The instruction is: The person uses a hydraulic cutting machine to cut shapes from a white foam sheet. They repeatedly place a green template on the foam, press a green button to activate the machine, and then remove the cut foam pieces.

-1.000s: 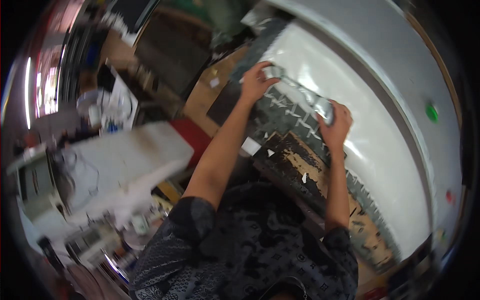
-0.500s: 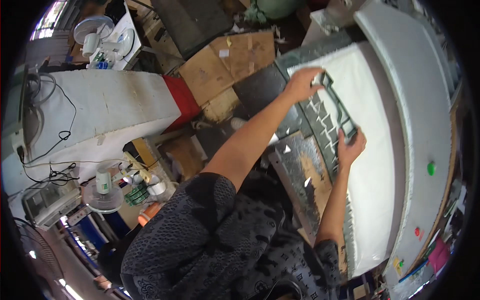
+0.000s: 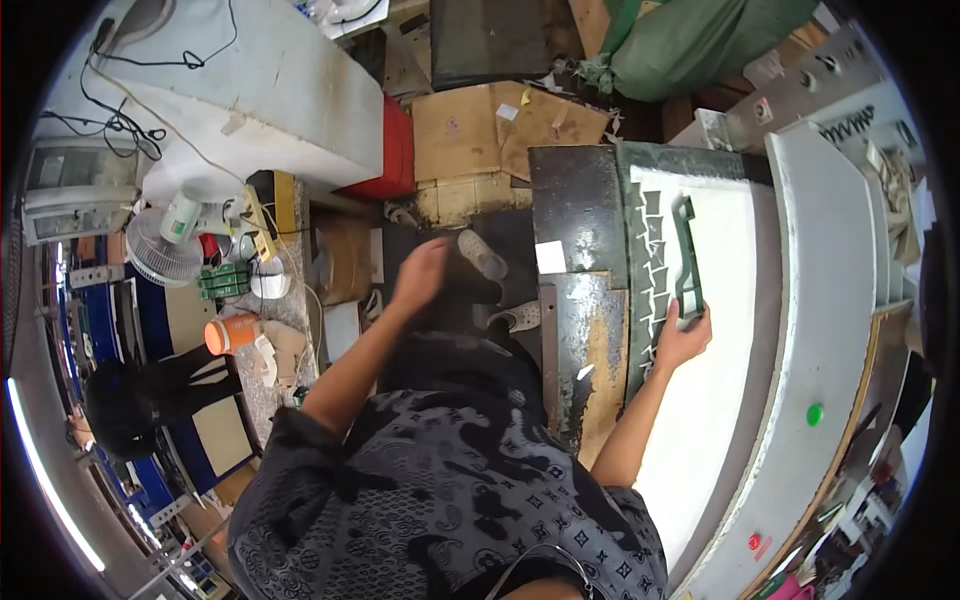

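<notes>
My right hand (image 3: 685, 338) grips the near end of a long, narrow dark green cutting die (image 3: 690, 255), an open frame of thin strip. The die rests on or just above a white sheet (image 3: 735, 300) on the bed of a machine. Along the sheet's left edge runs a row of cut-out gaps with thin white strips (image 3: 655, 275) between them. My left hand (image 3: 420, 275) is off to the left over the floor, apart from the sheet. Motion smears its fingers, and I see nothing clearly in it.
The machine's grey beam (image 3: 810, 290), with a green button (image 3: 815, 413) and a red one (image 3: 755, 542), stands to the right. Worn boards (image 3: 590, 340) lie left of the sheet. A cluttered bench on the left holds a fan (image 3: 163, 247) and an orange container (image 3: 232, 333). Flattened cardboard (image 3: 455, 135) lies ahead.
My left hand has let go of the die's far end and swung left and nearer to my body. My right hand still holds the near end. The view has turned.
</notes>
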{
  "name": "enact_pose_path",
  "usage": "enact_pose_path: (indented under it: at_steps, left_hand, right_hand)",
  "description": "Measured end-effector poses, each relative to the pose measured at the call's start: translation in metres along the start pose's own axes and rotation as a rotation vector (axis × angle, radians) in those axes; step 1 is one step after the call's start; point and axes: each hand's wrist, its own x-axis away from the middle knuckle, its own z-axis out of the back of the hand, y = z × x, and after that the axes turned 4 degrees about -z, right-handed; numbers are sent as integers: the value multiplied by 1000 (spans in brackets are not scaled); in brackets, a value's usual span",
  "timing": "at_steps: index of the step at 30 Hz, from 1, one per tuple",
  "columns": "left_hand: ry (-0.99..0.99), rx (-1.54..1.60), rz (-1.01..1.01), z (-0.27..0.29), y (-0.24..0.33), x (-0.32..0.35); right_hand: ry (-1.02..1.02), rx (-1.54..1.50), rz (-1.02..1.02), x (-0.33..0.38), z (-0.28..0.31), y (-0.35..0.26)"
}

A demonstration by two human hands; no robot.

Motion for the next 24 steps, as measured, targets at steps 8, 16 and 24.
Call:
enact_pose_path:
  at_steps: [8,16,24]
  left_hand:
    - [334,178,508,75,-86,103]
    - [-389,483,-166,-96,135,-33]
    - [-1114,486,306,-177,324,-59]
  right_hand:
    - [33,-129,-69,4,8,3]
    - [-13,-189,-98,-6,20,7]
    - [71,-107,176,29,87,-142]
